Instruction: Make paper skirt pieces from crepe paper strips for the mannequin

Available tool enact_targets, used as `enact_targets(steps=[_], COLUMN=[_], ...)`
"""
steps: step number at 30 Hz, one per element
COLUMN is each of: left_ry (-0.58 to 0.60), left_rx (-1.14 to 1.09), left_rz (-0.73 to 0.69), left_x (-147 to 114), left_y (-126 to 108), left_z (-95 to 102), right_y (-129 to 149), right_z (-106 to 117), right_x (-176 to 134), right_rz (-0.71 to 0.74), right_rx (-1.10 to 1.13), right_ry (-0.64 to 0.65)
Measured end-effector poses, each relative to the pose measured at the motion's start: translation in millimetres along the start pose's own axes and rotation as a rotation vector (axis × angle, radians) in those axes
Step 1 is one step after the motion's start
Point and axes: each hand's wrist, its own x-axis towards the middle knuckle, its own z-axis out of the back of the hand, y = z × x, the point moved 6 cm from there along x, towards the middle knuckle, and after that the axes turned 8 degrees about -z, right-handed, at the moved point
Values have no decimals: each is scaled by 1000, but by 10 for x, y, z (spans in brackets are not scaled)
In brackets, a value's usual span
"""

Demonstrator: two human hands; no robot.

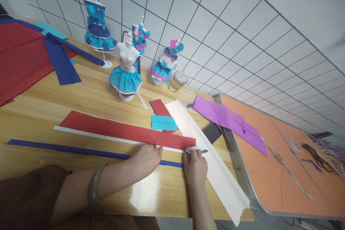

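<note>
A long strip of red paper or cloth (129,130) lies across the wooden table, with narrow white tape (97,134) along its near edge. My left hand (148,156), closed with the fingers curled under, presses at this tape. At the strip's right end my right hand (196,165) grips a flat white tape roll (198,148), its fingertips partly hidden by the roll. A thin dark blue strip (67,148) runs below the red one and passes under my left hand. Just above the red strip lie a folded turquoise piece (164,123) and a smaller red piece (161,107).
Small dress forms, one in a turquoise skirt (125,81), stand along the tiled wall beside a lidded glass jar (178,81). A long white sheet (212,161), a dark phone (212,133) and a purple sheet (229,116) lie rightward. An orange-topped table (285,172) adjoins.
</note>
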Motion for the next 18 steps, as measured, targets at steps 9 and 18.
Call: enact_targets(steps=[9, 18], left_ry=[52, 87], left_rx=[-66, -68], left_rz=[2, -14], left_x=[5, -22], left_y=[11, 11], left_z=[45, 72], right_y=[-121, -205], right_z=[4, 3], right_x=[12, -10], right_rz=[-45, -111], right_rx=[41, 61], right_ry=[-29, -55])
